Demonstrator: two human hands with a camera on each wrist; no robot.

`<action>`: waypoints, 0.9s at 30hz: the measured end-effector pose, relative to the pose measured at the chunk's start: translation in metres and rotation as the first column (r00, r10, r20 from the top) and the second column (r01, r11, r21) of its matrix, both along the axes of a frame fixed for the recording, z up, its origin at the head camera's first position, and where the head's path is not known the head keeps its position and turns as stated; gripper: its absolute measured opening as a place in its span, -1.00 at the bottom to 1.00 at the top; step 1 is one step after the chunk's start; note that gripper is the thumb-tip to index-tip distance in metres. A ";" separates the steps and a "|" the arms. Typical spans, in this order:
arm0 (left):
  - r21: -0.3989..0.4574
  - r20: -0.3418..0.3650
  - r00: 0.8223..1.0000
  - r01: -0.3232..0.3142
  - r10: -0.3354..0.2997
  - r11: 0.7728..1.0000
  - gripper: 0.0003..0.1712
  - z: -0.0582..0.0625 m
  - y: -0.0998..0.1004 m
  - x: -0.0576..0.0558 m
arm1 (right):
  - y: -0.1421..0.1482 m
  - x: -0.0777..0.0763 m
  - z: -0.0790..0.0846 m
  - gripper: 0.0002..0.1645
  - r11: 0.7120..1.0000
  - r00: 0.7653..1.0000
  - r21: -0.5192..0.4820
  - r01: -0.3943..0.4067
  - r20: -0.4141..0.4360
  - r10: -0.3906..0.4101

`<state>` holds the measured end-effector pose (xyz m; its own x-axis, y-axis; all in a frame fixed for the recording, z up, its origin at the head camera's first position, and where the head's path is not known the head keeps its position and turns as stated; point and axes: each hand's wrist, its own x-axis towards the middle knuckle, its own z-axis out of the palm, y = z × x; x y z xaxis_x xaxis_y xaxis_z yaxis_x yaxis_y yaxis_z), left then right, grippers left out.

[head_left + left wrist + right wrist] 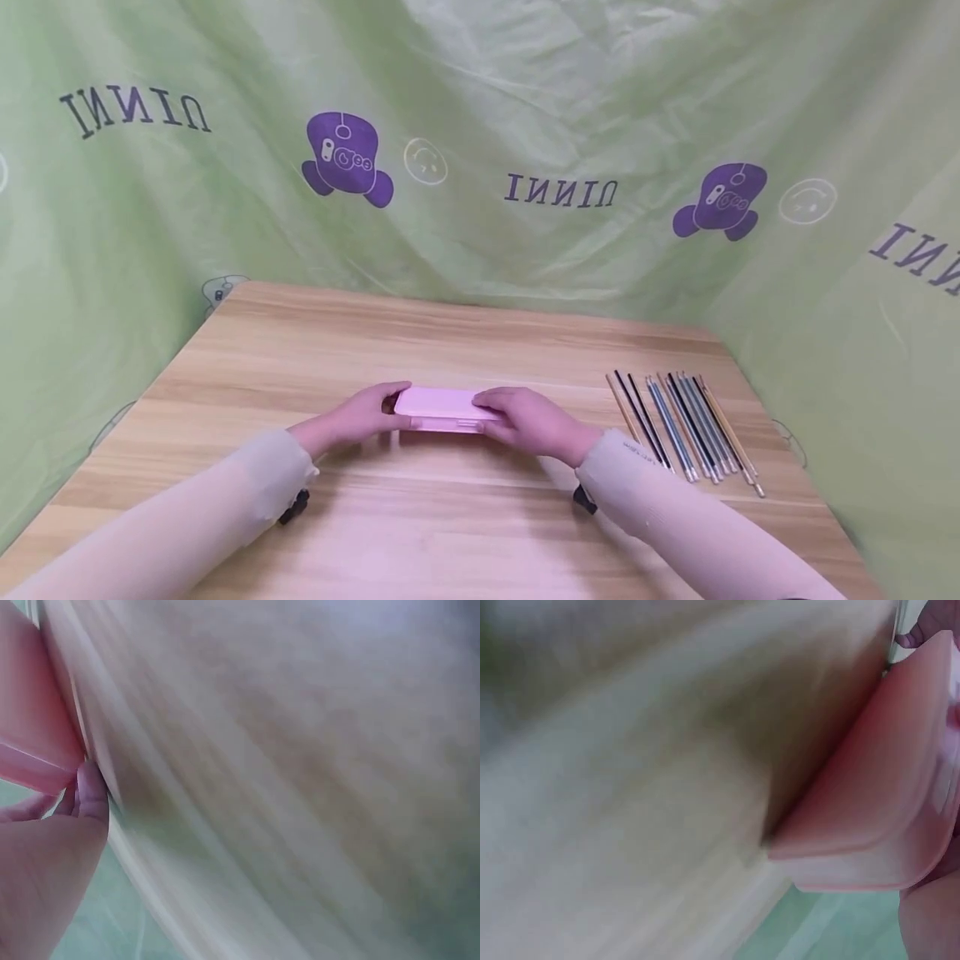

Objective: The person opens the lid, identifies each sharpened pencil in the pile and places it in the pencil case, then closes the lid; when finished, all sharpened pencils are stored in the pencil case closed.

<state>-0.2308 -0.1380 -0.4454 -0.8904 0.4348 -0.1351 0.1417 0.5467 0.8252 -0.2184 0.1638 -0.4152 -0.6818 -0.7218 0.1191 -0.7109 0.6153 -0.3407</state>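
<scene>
A closed pink pencil case (438,402) with a translucent side and a front clasp lies crosswise near the middle of the wooden table. My left hand (366,415) grips its left end, thumb along the front and fingers round the back. At the other end, my right hand (531,423) holds the case with fingers over the lid and thumb at the front, beside the clasp. In the right wrist view the underside of the case (870,780) is tilted off the tabletop along one edge. The left wrist view shows fingertips (91,791) at its lower corner.
Several pencils (678,425), black, grey-blue and wood-coloured, lie side by side on the table's right, just beyond my right sleeve (637,483). The wooden table (450,533) meets a green printed curtain (480,275) at its back and sides.
</scene>
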 end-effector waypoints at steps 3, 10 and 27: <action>-0.011 0.018 1.000 -0.025 0.026 1.000 -0.03 0.002 0.002 -0.001 | -0.001 -0.002 0.004 -0.58 0.999 0.999 0.028 -0.029 -0.032 0.029; -0.033 0.029 0.998 -0.059 0.060 0.998 -0.09 0.001 0.006 -0.004 | -0.005 -0.004 0.014 -0.75 0.979 0.986 0.183 -0.087 -0.123 0.111; -0.007 0.043 0.995 -0.089 0.089 0.996 -0.22 0.009 0.012 -0.012 | -0.012 -0.004 0.017 -0.63 0.922 0.915 0.382 -0.067 -0.345 0.209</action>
<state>-0.2424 -0.1261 -0.4364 -0.9187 0.3534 -0.1761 0.0570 0.5601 0.8264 -0.2221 0.1521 -0.3984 -0.5280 -0.8470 0.0617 -0.8271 0.5294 0.1886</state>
